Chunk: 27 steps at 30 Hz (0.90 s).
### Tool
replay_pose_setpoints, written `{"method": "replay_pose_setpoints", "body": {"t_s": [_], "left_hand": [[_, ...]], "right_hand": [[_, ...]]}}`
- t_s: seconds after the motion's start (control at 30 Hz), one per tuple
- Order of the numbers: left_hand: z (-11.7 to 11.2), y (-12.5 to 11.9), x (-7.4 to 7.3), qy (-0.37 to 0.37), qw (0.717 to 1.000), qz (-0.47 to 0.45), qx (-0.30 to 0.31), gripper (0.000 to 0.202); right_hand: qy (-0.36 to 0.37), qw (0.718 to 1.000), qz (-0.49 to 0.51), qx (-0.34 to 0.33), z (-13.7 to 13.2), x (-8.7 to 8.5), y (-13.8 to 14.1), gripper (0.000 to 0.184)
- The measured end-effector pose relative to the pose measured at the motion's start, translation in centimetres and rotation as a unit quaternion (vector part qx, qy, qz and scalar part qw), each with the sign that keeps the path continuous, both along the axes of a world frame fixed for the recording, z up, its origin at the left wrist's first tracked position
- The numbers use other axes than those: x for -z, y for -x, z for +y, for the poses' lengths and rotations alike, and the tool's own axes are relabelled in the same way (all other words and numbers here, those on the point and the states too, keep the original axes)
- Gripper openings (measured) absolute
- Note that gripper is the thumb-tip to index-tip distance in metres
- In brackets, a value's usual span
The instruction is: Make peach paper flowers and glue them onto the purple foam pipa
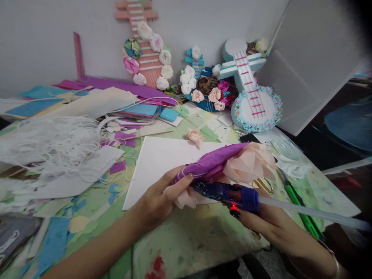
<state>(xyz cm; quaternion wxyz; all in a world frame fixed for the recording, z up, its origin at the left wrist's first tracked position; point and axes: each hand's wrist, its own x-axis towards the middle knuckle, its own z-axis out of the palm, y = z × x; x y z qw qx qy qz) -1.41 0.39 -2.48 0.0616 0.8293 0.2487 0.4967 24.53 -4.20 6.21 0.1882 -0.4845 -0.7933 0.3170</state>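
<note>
My left hand [162, 197] is closed on a purple crepe-paper piece [210, 159] with peach paper flowers at its ends. A larger peach paper flower [250, 162] sits at its right end, and some peach petals [184, 197] show under my left fingers. In my right hand [261, 221] is a dark blue glue gun [229, 193], with a red light glowing on its side. Its nozzle points left, close against the purple paper near my left fingertips. A long translucent glue stick [314, 213] sticks out of its back end to the right.
Under the hands lies a white board [151, 166], with a small peach flower [196, 137] at its far edge. White shredded strings [58, 143] are heaped at left. Decorated paper instruments [255, 104] lean at the back. A green cutter [299, 209] lies at right.
</note>
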Motion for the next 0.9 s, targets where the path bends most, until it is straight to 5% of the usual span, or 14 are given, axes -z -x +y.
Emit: {"method": "replay_pose_setpoints", "body": {"t_s": [0.9], "left_hand": [[0.4, -0.3, -0.1, -0.025, 0.999, -0.038, 0.006, 0.074]], "right_hand": [[-0.052, 0.998, -0.042, -0.008, 0.3, -1.5, 0.6, 0.013]]}}
